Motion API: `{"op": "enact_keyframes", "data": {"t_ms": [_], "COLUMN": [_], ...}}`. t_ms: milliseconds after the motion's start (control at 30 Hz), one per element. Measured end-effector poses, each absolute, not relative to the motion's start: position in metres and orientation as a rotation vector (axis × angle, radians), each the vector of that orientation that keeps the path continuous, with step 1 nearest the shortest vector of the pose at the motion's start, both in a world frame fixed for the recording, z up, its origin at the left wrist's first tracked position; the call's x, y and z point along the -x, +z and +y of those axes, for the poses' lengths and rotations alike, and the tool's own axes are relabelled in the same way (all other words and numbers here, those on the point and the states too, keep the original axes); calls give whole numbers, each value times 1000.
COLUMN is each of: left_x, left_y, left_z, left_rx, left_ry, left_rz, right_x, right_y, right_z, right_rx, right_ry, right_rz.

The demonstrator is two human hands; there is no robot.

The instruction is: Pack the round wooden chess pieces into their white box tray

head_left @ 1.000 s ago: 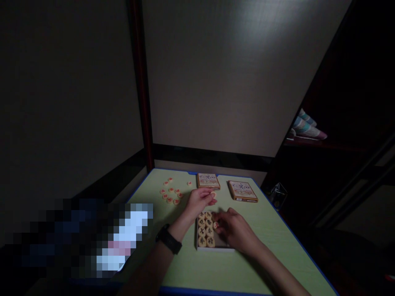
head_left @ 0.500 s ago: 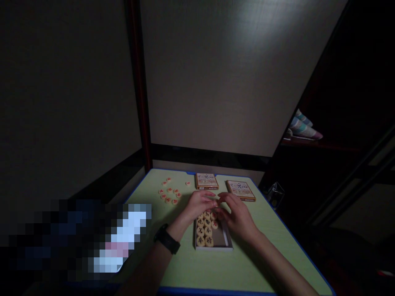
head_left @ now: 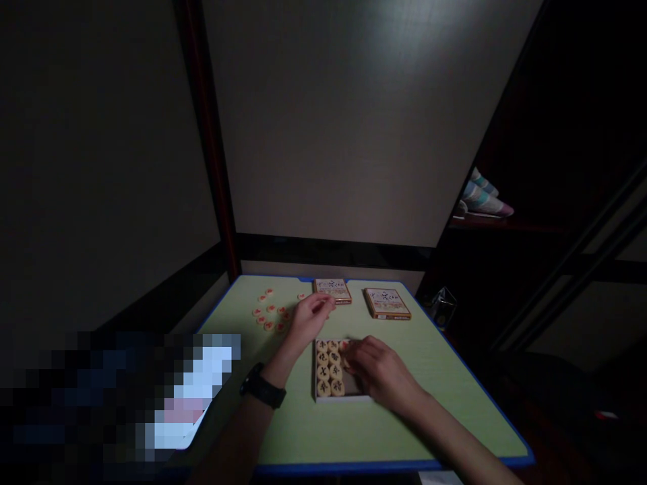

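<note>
An open box [head_left: 344, 399] on the green table holds two columns of round pieces with black characters [head_left: 323, 372] and a red-marked piece [head_left: 344, 345] at the top of a third column. My right hand [head_left: 377, 370] reaches into the box's right part, fingers bent downward; what they hold, if anything, is hidden. Beyond the box, my left hand [head_left: 312, 316] is raised with thumb and fingertips together, in front of a closed box [head_left: 333, 288]; anything between them is too small to tell. Several loose red-marked pieces [head_left: 269, 325] lie left of it.
A second closed box [head_left: 387, 303] lies at the table's back right. The green table [head_left: 404, 431] has a blue edge. A pixelated bright object [head_left: 202, 384] is at the left. Panels stand behind, and folded striped cloth [head_left: 485, 199] sits on a shelf at the right.
My hands, close together above the box before, have parted. The left moved up and away, while the right lowered into the box's right side. The camera view has shifted slightly.
</note>
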State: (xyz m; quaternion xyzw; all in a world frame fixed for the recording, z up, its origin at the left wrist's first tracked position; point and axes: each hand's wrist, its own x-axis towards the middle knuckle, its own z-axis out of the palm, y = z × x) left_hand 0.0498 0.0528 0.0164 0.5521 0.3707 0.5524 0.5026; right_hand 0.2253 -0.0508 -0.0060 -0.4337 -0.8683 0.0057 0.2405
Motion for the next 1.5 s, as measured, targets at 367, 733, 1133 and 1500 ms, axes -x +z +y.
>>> {"op": "enact_keyframes", "data": {"t_ms": [367,733,1133,1500], "left_x": [-41,60,91,94], "left_y": [19,52,39,37], "left_z": [57,68,85,111], "left_rx": [-1339,-2248,-2388,-2375], "left_ry": [1375,630,38,80], "left_rz": [974,1869,1961,1879], "right_x": [-227,-237,-241,-242], "right_y": [2,2,-16,-14], "right_z": [-42,-33,-30,-29], "right_rx": [1197,1061,1101,1143], "right_ry": [300,297,31,-16], "right_rz": [-2297,-2297,-2274,-2240]}}
